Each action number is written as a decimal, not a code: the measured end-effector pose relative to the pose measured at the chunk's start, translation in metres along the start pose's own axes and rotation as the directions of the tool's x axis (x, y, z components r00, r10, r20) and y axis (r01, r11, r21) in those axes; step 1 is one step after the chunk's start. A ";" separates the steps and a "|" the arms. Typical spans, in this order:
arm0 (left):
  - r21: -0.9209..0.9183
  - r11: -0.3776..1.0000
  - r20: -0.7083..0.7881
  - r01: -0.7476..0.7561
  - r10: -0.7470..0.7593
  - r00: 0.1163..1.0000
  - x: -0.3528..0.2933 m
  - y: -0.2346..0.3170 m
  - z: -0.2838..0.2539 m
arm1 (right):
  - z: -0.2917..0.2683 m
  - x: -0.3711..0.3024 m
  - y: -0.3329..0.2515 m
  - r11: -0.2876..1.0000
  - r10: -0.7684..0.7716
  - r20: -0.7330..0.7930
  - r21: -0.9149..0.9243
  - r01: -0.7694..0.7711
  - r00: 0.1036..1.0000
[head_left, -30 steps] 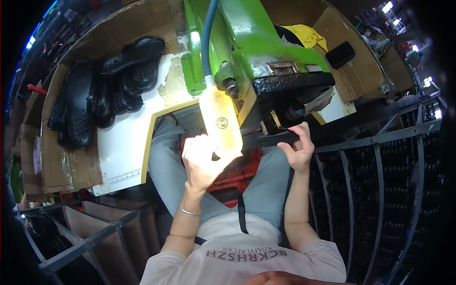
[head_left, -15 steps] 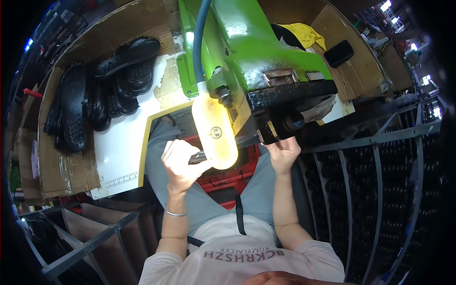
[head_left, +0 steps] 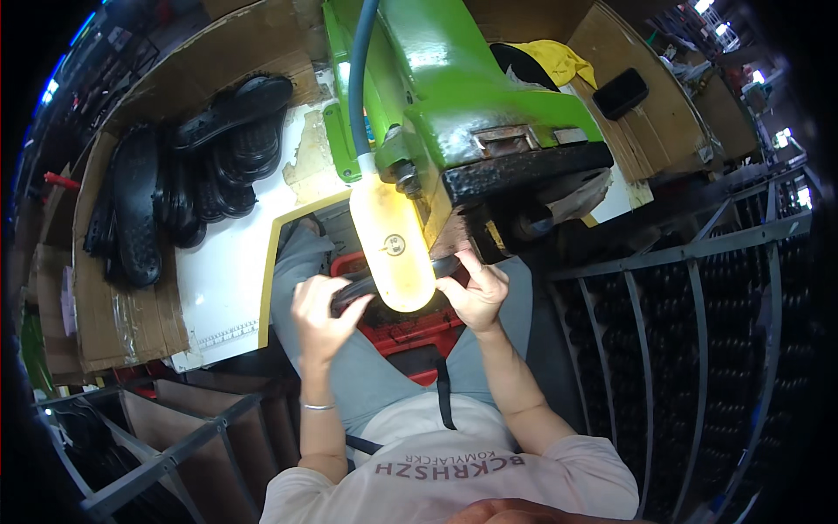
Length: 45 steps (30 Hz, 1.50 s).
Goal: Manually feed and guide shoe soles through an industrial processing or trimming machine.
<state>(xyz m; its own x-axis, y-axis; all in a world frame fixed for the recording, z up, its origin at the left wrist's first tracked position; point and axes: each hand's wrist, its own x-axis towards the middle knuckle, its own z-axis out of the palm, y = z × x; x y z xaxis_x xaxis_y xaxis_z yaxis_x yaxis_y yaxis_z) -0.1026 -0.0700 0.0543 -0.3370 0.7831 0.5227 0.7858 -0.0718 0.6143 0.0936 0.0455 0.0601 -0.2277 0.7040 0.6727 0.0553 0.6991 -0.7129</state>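
Observation:
A black shoe sole (head_left: 353, 292) is held crosswise in front of me, its middle hidden behind a lit yellow lamp (head_left: 391, 249) on a blue-grey hose. My left hand (head_left: 319, 316) grips one end, fingers over it and thumb below. At the other end, beside the lamp's lower right edge, my right hand (head_left: 478, 297) pinches the sole between thumb and fingers. Just beyond my hands stands a green machine (head_left: 502, 109) with a black lower head. More black soles (head_left: 236, 157) lie piled in a cardboard box on the left.
The cardboard box (head_left: 131, 336) rests on a white table with a yellow edge (head_left: 264, 306). Red crates (head_left: 410, 336) sit below, between my legs. Metal racks (head_left: 694, 306) with black items stand at right, and a divided rack (head_left: 175, 445) at lower left. A black phone (head_left: 621, 93) lies at upper right.
My right hand has come left, away from the machine's head, to just beside the lamp. The sole has moved left with it, and my left hand has shifted slightly left and down.

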 end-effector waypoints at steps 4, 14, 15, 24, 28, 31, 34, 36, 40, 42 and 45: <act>0.049 0.984 -0.062 -0.174 0.177 0.982 0.019 0.044 0.040 | -0.001 0.004 -0.003 0.996 -0.059 -0.003 -0.066 0.058 0.998; -0.664 0.717 -0.021 0.210 -0.300 0.954 -0.027 0.014 0.122 | 0.028 -0.083 0.117 0.442 0.644 0.291 0.614 -0.655 0.707; -0.694 0.681 -0.018 0.234 -0.341 0.940 -0.029 0.018 0.128 | 0.023 -0.096 0.128 0.443 0.646 0.284 0.617 -0.651 0.709; -0.901 0.369 0.056 0.230 -0.426 0.903 -0.026 0.040 0.138 | -0.039 -0.088 0.140 0.132 0.677 0.378 0.781 -0.610 0.631; -0.934 0.297 0.034 0.200 -0.481 0.876 -0.027 0.047 0.151 | -0.040 -0.084 0.130 0.128 0.618 0.388 0.809 -0.574 0.683; -0.914 0.348 0.025 0.210 -0.468 0.884 -0.033 0.039 0.155 | -0.046 -0.075 0.123 0.292 0.732 0.210 0.762 -0.577 0.648; -0.763 0.610 -0.020 0.212 -0.350 0.937 -0.035 0.029 0.158 | -0.071 -0.061 0.119 0.628 0.719 -0.112 0.529 -0.571 0.686; -0.679 0.707 -0.032 0.198 -0.298 0.954 -0.025 0.031 0.139 | -0.082 -0.037 0.101 0.842 0.521 -0.282 0.321 -0.433 0.805; -0.567 0.820 -0.015 0.074 -0.100 0.995 -0.009 0.027 0.100 | -0.103 -0.004 0.066 0.934 0.350 -0.338 0.048 -0.355 0.874; -0.438 0.899 -0.025 0.003 -0.016 1.000 0.004 0.034 0.077 | -0.104 0.007 0.050 0.952 0.281 -0.329 -0.026 -0.306 0.901; -0.652 0.757 -0.129 0.051 -0.177 0.976 0.005 0.033 0.065 | -0.094 0.012 0.036 0.963 0.247 -0.277 -0.038 -0.267 0.929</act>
<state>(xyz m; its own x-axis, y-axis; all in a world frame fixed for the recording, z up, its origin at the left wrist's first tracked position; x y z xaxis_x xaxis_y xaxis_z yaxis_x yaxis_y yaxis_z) -0.0445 -0.0289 0.0390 -0.5349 0.6970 0.4777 0.2394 -0.4172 0.8767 0.1839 0.0905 0.0614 0.0719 0.8608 0.5038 0.1514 0.4899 -0.8585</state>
